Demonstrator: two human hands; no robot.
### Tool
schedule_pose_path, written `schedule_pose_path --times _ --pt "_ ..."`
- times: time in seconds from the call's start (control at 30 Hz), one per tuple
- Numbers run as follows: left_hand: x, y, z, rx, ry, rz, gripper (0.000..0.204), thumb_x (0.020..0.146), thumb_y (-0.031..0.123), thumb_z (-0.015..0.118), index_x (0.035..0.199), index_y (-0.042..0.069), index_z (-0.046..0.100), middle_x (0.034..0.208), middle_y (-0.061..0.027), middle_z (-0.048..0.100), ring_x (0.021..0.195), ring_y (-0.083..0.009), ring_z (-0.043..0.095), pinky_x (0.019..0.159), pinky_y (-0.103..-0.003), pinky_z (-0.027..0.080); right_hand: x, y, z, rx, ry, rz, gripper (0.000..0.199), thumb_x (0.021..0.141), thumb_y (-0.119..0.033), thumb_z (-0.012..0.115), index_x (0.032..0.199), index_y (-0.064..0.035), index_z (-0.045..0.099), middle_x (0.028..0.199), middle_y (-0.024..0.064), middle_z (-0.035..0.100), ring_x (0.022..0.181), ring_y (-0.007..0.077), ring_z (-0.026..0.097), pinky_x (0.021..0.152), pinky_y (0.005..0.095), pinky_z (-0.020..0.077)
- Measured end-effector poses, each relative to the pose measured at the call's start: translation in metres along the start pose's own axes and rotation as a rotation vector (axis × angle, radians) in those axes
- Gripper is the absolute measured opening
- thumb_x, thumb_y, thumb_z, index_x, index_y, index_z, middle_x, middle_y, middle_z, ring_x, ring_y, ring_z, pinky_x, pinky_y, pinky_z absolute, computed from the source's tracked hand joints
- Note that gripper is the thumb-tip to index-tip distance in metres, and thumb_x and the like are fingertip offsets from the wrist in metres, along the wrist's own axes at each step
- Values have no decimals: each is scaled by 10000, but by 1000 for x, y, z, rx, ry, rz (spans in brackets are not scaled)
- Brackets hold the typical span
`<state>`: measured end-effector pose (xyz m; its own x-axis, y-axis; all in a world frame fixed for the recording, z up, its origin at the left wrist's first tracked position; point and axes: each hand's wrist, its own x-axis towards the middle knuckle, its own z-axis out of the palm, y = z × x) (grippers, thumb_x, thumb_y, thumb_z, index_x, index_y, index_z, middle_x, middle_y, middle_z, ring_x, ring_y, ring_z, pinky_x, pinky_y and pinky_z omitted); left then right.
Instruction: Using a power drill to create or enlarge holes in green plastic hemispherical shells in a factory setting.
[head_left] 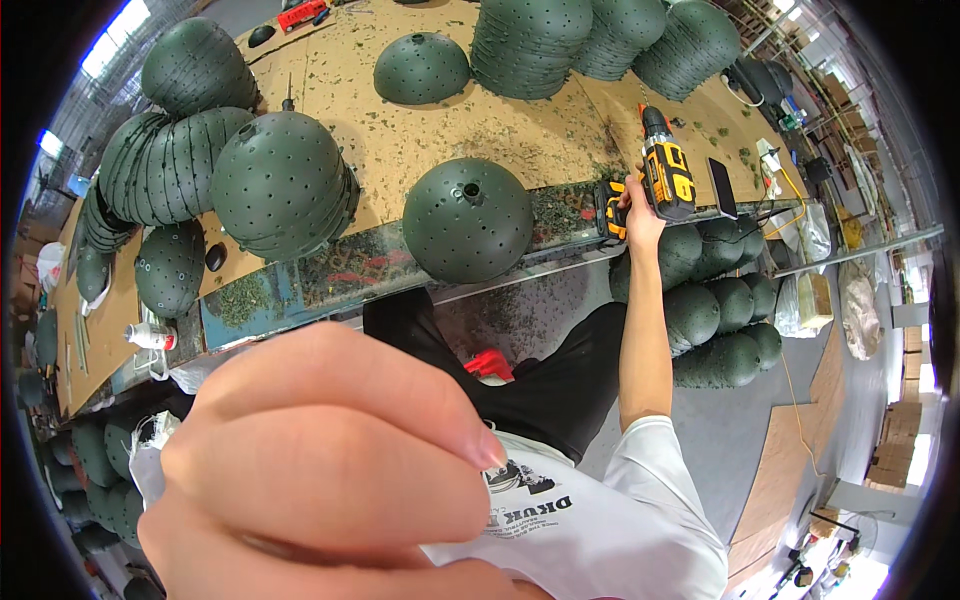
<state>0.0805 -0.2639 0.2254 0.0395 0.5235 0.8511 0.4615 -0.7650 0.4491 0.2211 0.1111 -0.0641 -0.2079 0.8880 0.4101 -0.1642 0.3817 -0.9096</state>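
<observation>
Close in front of the camera, my left hand [320, 440] is curled with its fingers pressed together; anything inside them is hidden. At the table's near edge, my right hand [640, 212] grips the handle of a yellow and black cordless drill [667, 172], its orange-tipped front end turned away from me over the tabletop. To the left of the drill, apart from it, a dark green dome [468, 225] pierced with small holes lies rounded side up at the edge, a larger hole near its top. Farther back sits a similar dome [421, 70].
Stacks of green domes stand at the left [280, 180] and the back [530, 45] of the brown tabletop [400, 130], which is littered with green shavings. A black phone [722, 188] lies right of the drill. More domes [692, 315] are piled below, on the right.
</observation>
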Motion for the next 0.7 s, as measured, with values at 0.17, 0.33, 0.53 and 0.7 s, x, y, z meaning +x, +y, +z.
schedule_pose_path --times 0.17,0.33,0.53,0.7 --pt "-8 22 16 180 191 -315 172 869 73 644 749 177 578 702 54 516 668 -135 499 611 -282 413 0 -1 -6 4 5 22 202 892 -31 632 1080 39 598 612 16 518 510 107 490 511 266 421" --pt "-10 6 13 157 179 -199 169 873 159 677 733 172 583 701 55 524 661 -131 510 610 -272 418 1 2 -9 -36 -25 17 292 894 -24 622 1170 60 575 627 28 532 522 111 492 531 265 429" --pt "-18 -17 0 48 130 -60 274 870 375 724 760 160 592 704 43 540 618 -127 512 583 -277 423 0 0 -4 -13 -17 26 302 898 -38 629 1184 50 584 636 15 520 533 104 487 530 260 430" --pt "-8 -21 -1 60 161 22 301 853 402 746 764 155 597 705 31 558 598 -132 516 579 -279 438 0 -3 -9 -21 -5 48 292 900 -56 635 1169 49 596 636 15 527 537 103 486 535 258 423"
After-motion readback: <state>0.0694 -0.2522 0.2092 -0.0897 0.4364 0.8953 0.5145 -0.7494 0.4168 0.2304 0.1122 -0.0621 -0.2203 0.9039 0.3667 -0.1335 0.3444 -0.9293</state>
